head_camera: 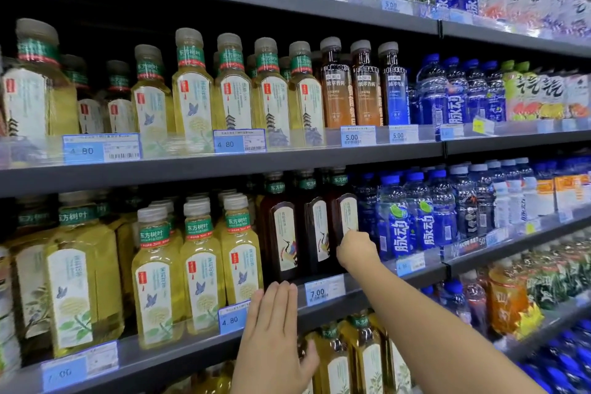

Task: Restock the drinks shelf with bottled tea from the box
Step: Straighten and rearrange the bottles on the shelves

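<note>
Dark tea bottle (347, 211) (rightmost of three) is gripped by the right hand (356, 249); left hand (275, 323) flat, fingers straight, at shelf (179, 350) edge.

Left hand (275, 326) flat, fingers straight; right hand (356, 249) curled, outstretched.

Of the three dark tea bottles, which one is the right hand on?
The rightmost dark bottle, beside the blue bottles: the right hand grips its lower part. The other two stand untouched.

Three dark tea bottles (283, 233), two orange-labelled bottles (335, 96), two hands (271, 329)
</note>
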Demonstrator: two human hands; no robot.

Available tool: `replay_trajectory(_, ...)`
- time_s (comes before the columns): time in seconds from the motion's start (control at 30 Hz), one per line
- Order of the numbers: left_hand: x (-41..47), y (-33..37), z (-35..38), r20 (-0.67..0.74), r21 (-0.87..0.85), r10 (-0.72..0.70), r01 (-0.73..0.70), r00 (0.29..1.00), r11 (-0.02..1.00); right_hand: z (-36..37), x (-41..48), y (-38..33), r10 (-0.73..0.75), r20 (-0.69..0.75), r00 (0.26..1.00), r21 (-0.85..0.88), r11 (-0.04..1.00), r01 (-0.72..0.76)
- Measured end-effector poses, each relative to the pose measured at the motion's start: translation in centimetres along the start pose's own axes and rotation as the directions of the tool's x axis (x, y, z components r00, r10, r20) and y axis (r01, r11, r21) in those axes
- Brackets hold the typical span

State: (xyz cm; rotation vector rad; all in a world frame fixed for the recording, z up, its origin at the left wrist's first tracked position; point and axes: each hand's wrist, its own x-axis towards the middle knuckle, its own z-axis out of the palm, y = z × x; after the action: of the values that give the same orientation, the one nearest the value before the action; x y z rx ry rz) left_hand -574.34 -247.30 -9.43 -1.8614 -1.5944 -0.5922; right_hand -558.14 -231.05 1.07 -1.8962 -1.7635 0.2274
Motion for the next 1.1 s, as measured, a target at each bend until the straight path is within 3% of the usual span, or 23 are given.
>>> replay_trajectory(0.13,-0.4,0.2,-0.5,0.027,-0.004,-0.012,0.012,1.000,1.000,-1.6,-4.0,1.3,-0.204,-0.131,0.970,-0.003,0.979,0.205)
replay_trajectory(0.27,-1.2,2.4,-2.4,0.038,-0.036,-0.023,0.024,0.999,0.999,-3.3,-9.6,4.9,-0.416,-0.284,0.864,-0.117,0.909,0.399)
replay_trajectory(0.4,-4.2,7.8,-3.0,0.055,-0.131,0.124,-0.116,0.991,0.985,-3.6,-15.5,12.1,-0.452,-0.219,0.865,-0.152,0.891,0.427)
replay_trajectory(0.57,-9.9,16.8,-0.7,0.097,-0.306,0.264,-0.224,0.960,0.925,-2.3,-22.3,24.5,-0.316,0.005,0.949,-0.099,0.944,0.315)
replay_trajectory(0.7,-14.3,24.0,2.9,0.139,-0.373,0.394,-0.321,0.908,0.870,0.8,-26.9,34.0,-0.169,0.211,0.963,-0.102,0.976,0.194)
replay_trajectory(0.83,-18.2,30.1,7.8,0.227,-0.460,0.474,-0.336,0.851,0.822,5.7,-30.6,42.3,-0.073,0.390,0.918,-0.164,0.975,0.147)
replay_trajectory(1.1,-25.5,35.9,19.8,0.530,-0.545,0.580,-0.275,0.619,0.792,16.4,-33.3,55.7,0.325,0.590,0.739,-0.334,0.932,-0.143)
